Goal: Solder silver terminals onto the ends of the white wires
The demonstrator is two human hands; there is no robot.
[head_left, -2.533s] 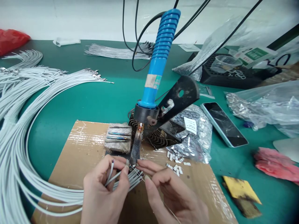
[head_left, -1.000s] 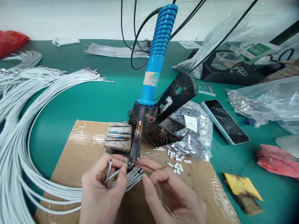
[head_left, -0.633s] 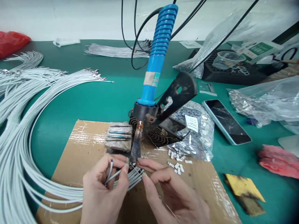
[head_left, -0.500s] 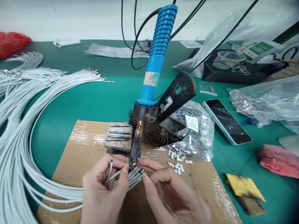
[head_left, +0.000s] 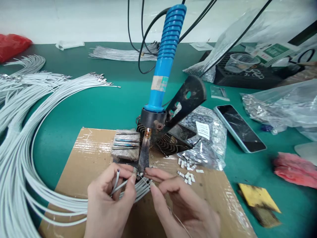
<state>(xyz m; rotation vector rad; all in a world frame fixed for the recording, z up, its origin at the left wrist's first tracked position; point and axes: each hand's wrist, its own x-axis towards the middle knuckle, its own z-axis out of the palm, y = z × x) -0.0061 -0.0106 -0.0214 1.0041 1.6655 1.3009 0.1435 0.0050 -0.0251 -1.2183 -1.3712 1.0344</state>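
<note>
Pinching a pale cable (head_left: 121,187) (likely light and springy, best held near its end) over the cardboard (head_left: 76,162), by the soldering iron (head_left: 162,76), the left hand (head_left: 109,200) faces the right hand (head_left: 184,201), which pinches a thin, probably soft wire (head_left: 182,225).

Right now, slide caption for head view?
Left hand holding white cables, right hand holding thin wire, at soldering iron tip.

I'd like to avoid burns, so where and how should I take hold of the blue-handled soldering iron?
Probably by the ribbed upper handle, from the near side: the soldering iron leans with its handle up and metal tip down, while the cable loop hangs left and the black holder angles off right.
</note>
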